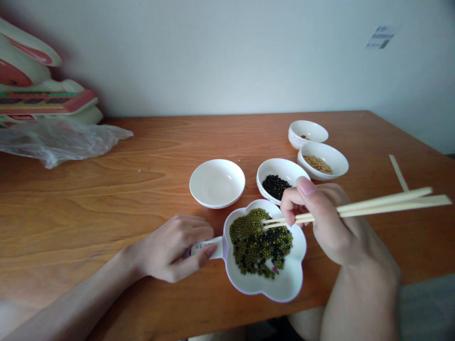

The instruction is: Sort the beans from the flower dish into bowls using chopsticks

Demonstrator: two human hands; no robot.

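My left hand (181, 246) is closed around the handle of a white, lilac-rimmed, flower-shaped scoop (291, 286). In the scoop lie green beans (249, 225) mixed with black beans (265, 248) and a small pink-red piece (274, 269). My right hand (330, 218) grips a pair of wooden chopsticks (377, 203). Their tips are down at the beans in the scoop, close together; a dark bean seems to be at the tips, but I cannot tell if it is pinched. Just behind the scoop stands a white bowl (293, 170) of black beans, partly hidden by my right hand.
An empty white bowl (216, 182) stands behind my left hand. Farther right are a bowl of tan beans (339, 166) and a bowl with a few reddish pieces (314, 130). A wooden strip (398, 173) lies at right. Clear plastic (67, 142) and a rabbit-shaped object (42, 90) are at left.
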